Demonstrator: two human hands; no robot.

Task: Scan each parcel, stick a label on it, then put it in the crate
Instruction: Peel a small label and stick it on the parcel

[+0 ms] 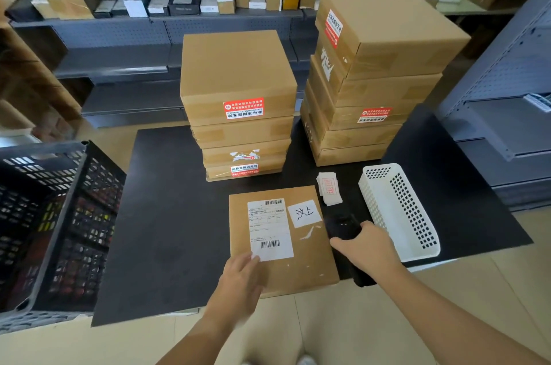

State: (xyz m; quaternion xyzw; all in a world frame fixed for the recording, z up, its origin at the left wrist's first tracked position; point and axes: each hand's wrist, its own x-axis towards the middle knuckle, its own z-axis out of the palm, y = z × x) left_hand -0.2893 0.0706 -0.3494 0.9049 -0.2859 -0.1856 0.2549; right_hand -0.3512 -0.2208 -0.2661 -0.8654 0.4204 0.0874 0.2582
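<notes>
Under your left hand [238,278] lies the flat parcel [310,257]; your fingers rest loosely on its near left corner, pinching nothing. At the parcel's right edge your right hand [368,248] is wrapped round the black scanner [343,226]. The parcel looks thin, stiff and light, probably quick to slide, so take it by both side edges. The crate [89,215] stands well left of the parcel.

Black table [167,215]: parcel [298,272], labels [329,189], white basket [401,209]
</notes>
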